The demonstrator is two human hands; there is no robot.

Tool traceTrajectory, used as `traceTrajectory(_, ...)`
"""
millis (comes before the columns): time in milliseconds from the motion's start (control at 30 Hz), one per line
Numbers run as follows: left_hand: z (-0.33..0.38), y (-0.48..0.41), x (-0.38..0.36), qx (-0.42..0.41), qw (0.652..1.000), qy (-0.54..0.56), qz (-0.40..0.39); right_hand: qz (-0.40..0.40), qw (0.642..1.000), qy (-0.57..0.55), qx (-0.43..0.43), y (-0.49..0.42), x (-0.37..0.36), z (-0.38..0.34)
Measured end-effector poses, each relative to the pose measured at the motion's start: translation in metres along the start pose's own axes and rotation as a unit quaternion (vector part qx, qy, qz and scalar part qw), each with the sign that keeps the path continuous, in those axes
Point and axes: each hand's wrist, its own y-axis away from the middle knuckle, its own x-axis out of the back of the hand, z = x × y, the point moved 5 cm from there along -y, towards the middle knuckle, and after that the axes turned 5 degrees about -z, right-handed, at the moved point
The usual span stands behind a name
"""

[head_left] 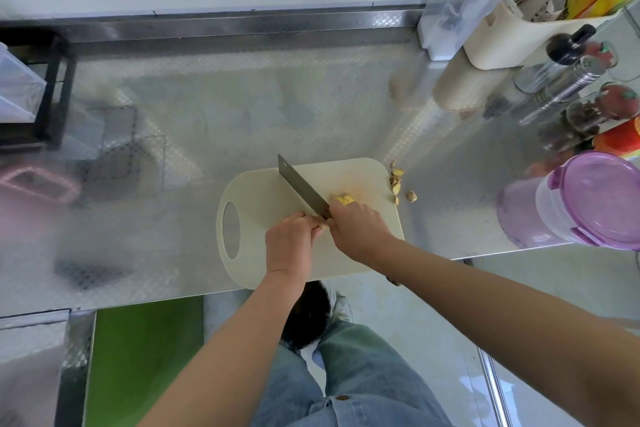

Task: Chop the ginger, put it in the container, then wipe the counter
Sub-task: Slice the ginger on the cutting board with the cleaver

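Observation:
A cream cutting board with a handle hole lies at the steel counter's front edge. Yellow peeled ginger sits near the board's right side. My right hand covers it from the near side, fingers curled down on it. My left hand grips the handle of a cleaver. The blade slants from the board's far edge down to the ginger, just left of my right hand. A clear container with a purple lid stands at the counter's right front corner.
Brown ginger peelings lie on the counter just off the board's right edge. Spice jars, a shaker and a cream storage bin crowd the right side. A black rack stands at far left.

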Motion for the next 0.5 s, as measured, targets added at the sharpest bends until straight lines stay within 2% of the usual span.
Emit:
traceTrajectory(200, -0.002, 0.000, 0.000, -0.016, 1.000, 0.009, -0.001, -0.019, 0.998, 0.052, 0.023, 0.012, -0.002, 0.010)
traceTrajectory(500, -0.002, 0.000, -0.001, -0.053, 0.998, 0.025, 0.031, -0.008, 0.999, 0.029, 0.021, 0.000, -0.017, 0.006)
